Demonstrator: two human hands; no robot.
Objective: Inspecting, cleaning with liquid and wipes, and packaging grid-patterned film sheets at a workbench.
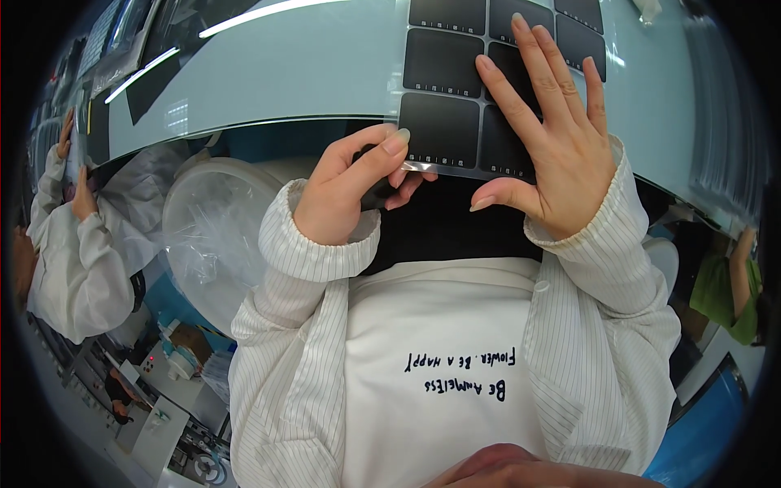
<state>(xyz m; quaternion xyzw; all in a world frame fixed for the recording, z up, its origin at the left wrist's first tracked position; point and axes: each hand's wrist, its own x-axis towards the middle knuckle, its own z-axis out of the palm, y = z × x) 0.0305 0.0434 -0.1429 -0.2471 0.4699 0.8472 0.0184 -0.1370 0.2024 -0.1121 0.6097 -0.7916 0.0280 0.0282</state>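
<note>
A sheet of black rectangular panels [442,130], divided by pale lines, lies on the glass-topped table and reaches over its near edge. At the sheet's near left corner my left hand [346,183] is closed, thumb on top and fingers curled below. Inside that hand is also a dark object [377,193], mostly covered, whose kind I cannot make out. Along the near edge by the left fingers, a strip of clear film [421,167] catches the light. My right hand [561,142] rests flat over the sheet's right part, fingers spread and thumb out to the side.
The pale glass table [325,77] runs across the top. On the right stands a stack of clear sheets [728,106]. A white round bin [181,199] with clear plastic inside is left of me. Co-workers sit at far left [81,252] and far right [724,293].
</note>
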